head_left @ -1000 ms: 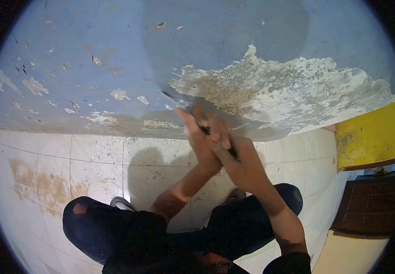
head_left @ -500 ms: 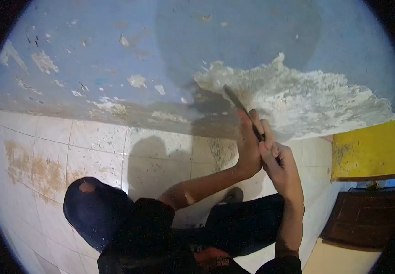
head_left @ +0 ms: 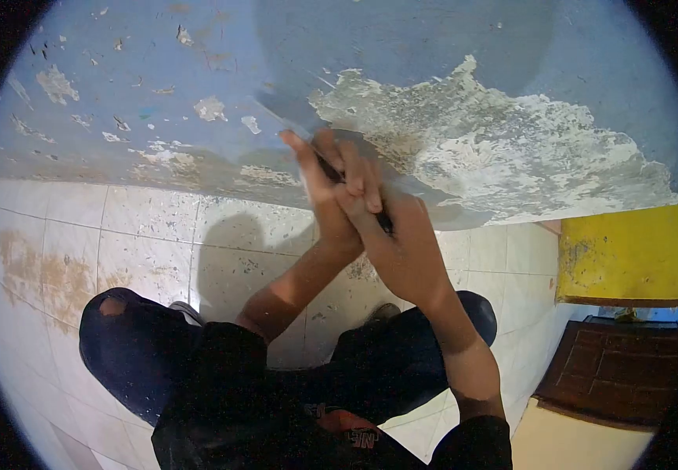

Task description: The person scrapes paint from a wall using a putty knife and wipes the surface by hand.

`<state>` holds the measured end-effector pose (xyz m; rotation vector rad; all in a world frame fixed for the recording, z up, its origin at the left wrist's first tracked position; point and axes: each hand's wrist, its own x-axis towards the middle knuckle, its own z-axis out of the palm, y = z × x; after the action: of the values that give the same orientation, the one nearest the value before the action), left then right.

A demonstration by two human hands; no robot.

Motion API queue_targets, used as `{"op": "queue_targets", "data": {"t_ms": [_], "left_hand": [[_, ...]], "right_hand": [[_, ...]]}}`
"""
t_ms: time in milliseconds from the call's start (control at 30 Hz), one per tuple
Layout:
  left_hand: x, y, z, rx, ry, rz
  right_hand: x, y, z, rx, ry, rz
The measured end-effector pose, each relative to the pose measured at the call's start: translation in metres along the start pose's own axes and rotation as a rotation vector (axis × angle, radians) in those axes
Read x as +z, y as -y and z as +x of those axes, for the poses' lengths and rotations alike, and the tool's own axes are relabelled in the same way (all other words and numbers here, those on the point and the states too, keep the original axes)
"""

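Observation:
A scraper (head_left: 285,114) with a thin blade and a dark handle slants up and left against the blue wall (head_left: 401,39). My right hand (head_left: 401,235) is wrapped round its handle. Beside it, my left hand (head_left: 327,188) presses on the tool near the base of the blade, its fingers partly smeared by motion. The blade tip, also blurred, lies left of a large bare patch (head_left: 503,149) of rough whitish plaster. Smaller chipped spots (head_left: 210,109) dot the wall to the left.
Below the wall runs a white tiled floor (head_left: 151,207) with paint flakes and brown stains. My bent knees (head_left: 127,345) are in dark trousers. At the right are a yellow panel (head_left: 629,254) and a dark brown wooden door (head_left: 605,372).
Both hands and the scraper have moved left along the wall, from the bare patch to the blue paint beside it. The view has shifted slightly, and my knees are wider apart.

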<state>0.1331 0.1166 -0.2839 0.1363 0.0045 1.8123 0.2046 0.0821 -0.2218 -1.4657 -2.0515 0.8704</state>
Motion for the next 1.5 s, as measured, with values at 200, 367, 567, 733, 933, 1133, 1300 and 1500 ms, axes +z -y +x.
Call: {"op": "queue_targets", "data": {"t_ms": [200,367,567,733,933,1133,1300,1500], "left_hand": [[-0.004,0.004,0.012,0.09,0.201,-0.1],[0.009,0.041,-0.015,-0.11,0.107,-0.08],[0.016,0.062,-0.032,-0.175,-0.021,0.067],[0.014,0.025,-0.029,-0.214,-0.115,0.197],[0.015,0.004,-0.031,-0.256,-0.146,0.337],[0.041,0.032,-0.034,-0.091,-0.14,0.205],[0.042,0.049,-0.037,-0.209,-0.02,0.099],[0.026,0.021,-0.034,-0.252,-0.178,0.316]], "right_hand": [[-0.009,-0.005,0.009,-0.067,0.028,-0.005],[-0.043,-0.013,-0.018,0.184,0.082,0.065],[-0.053,-0.011,-0.035,0.491,0.037,0.197],[-0.022,-0.009,-0.037,0.41,0.024,0.259],[-0.001,-0.003,-0.035,0.314,0.017,0.298],[-0.032,-0.009,-0.045,0.083,-0.086,0.147],[-0.061,0.008,-0.054,0.228,-0.025,0.155],[-0.025,-0.004,-0.045,0.327,0.007,0.216]]}}
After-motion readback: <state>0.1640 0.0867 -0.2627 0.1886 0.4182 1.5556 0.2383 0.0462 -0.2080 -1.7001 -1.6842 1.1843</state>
